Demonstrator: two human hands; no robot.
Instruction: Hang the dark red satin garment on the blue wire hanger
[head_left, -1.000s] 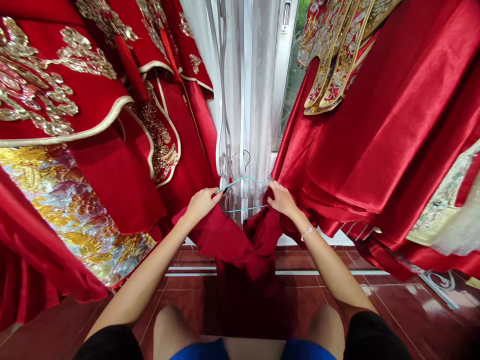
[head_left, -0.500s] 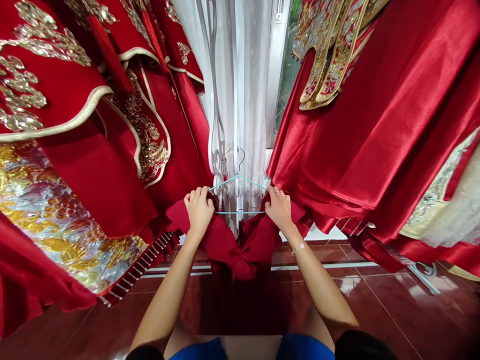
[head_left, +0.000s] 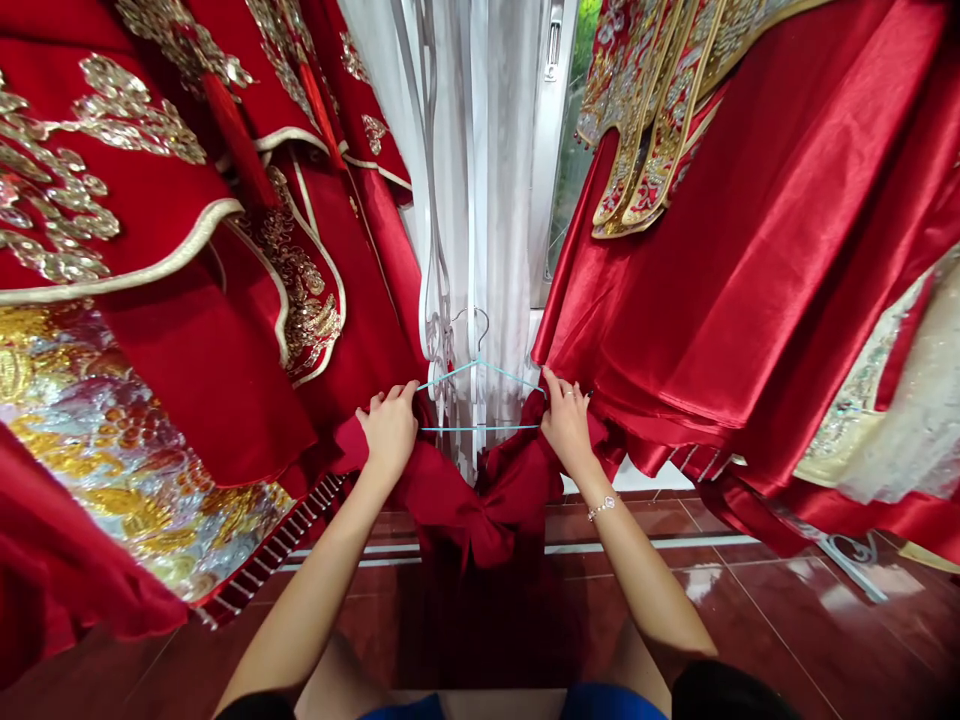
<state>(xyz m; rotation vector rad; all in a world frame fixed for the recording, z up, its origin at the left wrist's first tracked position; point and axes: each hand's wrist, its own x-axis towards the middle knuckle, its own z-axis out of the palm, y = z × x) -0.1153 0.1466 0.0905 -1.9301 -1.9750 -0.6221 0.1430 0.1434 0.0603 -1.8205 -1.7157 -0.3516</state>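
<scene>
A dark red dress (head_left: 480,525) with a large bow at its front hangs on a thin light-blue clothes hanger (head_left: 480,429) in front of me. My left hand (head_left: 390,430) is closed over the hanger's left end and the dress shoulder there. At the opposite end, my right hand (head_left: 568,425) grips the other shoulder, fingers curled over the hanger and fabric. The hanger's metal hook (head_left: 484,325) points up beside a white metal stand (head_left: 472,200); I cannot tell if they touch. Both fingertips are partly hidden by cloth.
Red garments with gold beading (head_left: 172,380) hang close on the left. Red satin garments (head_left: 697,270) hang on the right. White curtains (head_left: 510,150) and a window frame (head_left: 547,180) are behind. Below is a glossy red tiled floor (head_left: 675,610).
My hands have moved slightly farther apart along the hanger, the left going left and the right going right. The dress neckline looks a little wider. The view has shifted slightly.
</scene>
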